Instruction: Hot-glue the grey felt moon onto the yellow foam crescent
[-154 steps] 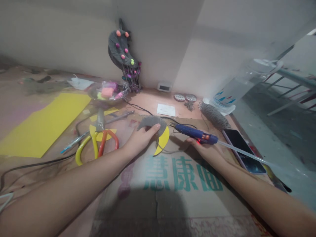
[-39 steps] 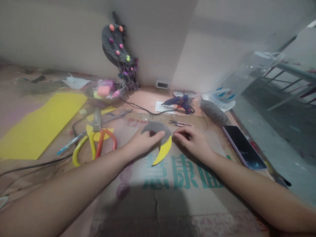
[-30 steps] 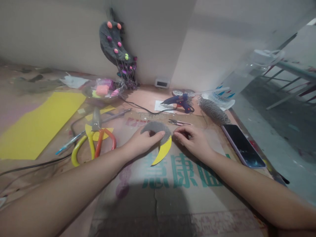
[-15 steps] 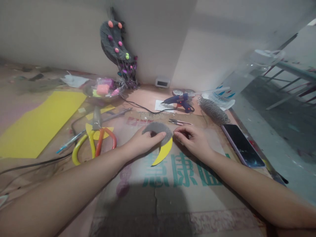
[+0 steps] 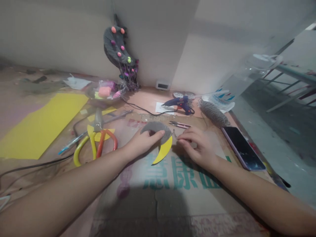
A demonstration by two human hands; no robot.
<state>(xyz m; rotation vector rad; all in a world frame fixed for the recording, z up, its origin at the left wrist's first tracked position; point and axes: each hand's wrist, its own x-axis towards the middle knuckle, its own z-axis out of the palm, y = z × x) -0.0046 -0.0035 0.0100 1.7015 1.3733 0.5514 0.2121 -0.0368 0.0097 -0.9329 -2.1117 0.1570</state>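
A crescent cut-out (image 5: 161,138), grey with yarn on its upper part and bare yellow at its lower tip, lies on a flat cardboard sheet (image 5: 172,184). My left hand (image 5: 142,143) rests on the inner curve of the crescent, fingers pressed down on it. My right hand (image 5: 198,144) sits just right of the crescent with thumb and fingers pinched together on a thin grey strand that runs toward the crescent's outer edge. A blue glue gun (image 5: 179,103) lies beyond on the table, and small snips (image 5: 179,124) lie just behind my right hand.
Yellow-and-orange scissors (image 5: 95,141) and a pen (image 5: 71,143) lie left, a yellow sheet (image 5: 41,123) farther left. A grey yarn spool (image 5: 213,113), a phone (image 5: 240,148), a plastic bottle (image 5: 237,84), a bowl of pompoms (image 5: 105,92) and a finished grey crescent (image 5: 119,49) against the wall.
The glue gun that my right hand held five seconds ago lies on the table behind. My right hand came to the crescent's edge, pinched, and has shifted slightly right and nearer.
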